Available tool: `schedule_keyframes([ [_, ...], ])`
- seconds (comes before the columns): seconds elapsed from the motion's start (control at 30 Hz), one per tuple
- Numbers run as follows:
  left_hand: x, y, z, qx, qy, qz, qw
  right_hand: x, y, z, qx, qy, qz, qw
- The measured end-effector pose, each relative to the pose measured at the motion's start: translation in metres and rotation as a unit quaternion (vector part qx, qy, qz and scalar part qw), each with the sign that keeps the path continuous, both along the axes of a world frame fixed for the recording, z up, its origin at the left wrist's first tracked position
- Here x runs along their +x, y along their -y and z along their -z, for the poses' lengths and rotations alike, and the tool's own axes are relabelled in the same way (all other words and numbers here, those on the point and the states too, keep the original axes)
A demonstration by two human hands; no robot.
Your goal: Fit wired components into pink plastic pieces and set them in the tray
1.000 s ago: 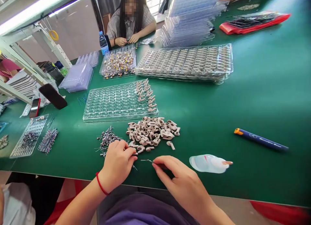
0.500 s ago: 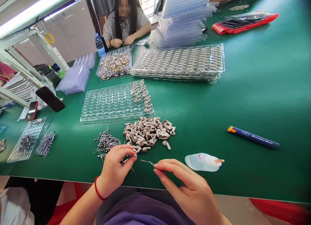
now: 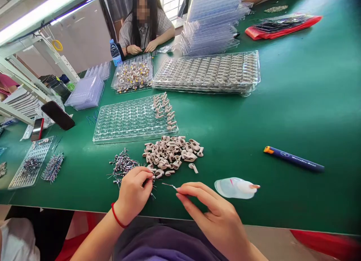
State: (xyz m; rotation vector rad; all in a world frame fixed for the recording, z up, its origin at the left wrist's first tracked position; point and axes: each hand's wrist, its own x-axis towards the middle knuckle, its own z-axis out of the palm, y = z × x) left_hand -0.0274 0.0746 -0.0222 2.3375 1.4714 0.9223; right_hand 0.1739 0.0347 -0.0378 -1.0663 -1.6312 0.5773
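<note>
Across our green tabletop [image 3: 287,122], a clear blister tray [image 3: 124,120] lies beyond our two hands: the right hand [image 3: 213,212] pinches with thumb and forefinger closed, and the left hand [image 3: 134,191] has its fingertips drawn close, though we cannot tell whether they grip anything. Beside the left fingers sits our heap of beige earbud shells [image 3: 170,152]; the slim wired component [image 3: 169,185] juts from the right fingertips, its leads pointing leftward, just short of the left thumb.

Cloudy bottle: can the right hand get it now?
Probably yes: the bottle lies beside the right hand with nothing between them, though that hand is pinching a thin wired part.
</note>
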Motion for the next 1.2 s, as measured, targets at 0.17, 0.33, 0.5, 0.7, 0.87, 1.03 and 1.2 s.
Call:
schedule_keyframes([
  [0.17,0.001,0.0,-0.006,0.002,0.017,-0.006,1.0,0.0,-0.001,-0.002,0.002,-0.006,0.0,1.0],
  [0.33,0.007,0.008,-0.019,-0.059,0.147,0.011,0.987,0.001,0.0,-0.009,0.017,-0.016,-0.004,1.0],
  [0.5,0.011,0.014,-0.024,-0.112,0.218,0.019,0.969,0.001,0.001,-0.011,0.024,-0.022,-0.015,0.999],
  [0.7,0.01,0.014,-0.023,-0.151,0.25,0.017,0.956,0.001,0.001,-0.011,0.022,-0.027,-0.007,0.999],
  [0.87,0.01,0.014,-0.023,-0.172,0.257,0.011,0.951,0.001,0.001,-0.013,0.028,-0.032,-0.013,0.999],
  [1.03,0.009,0.015,-0.025,-0.186,0.269,0.008,0.945,0.001,0.001,-0.012,0.03,-0.023,-0.016,0.999],
  [1.2,0.009,0.016,-0.025,-0.187,0.266,0.014,0.945,0.0,0.001,-0.011,0.037,-0.019,-0.015,0.999],
])
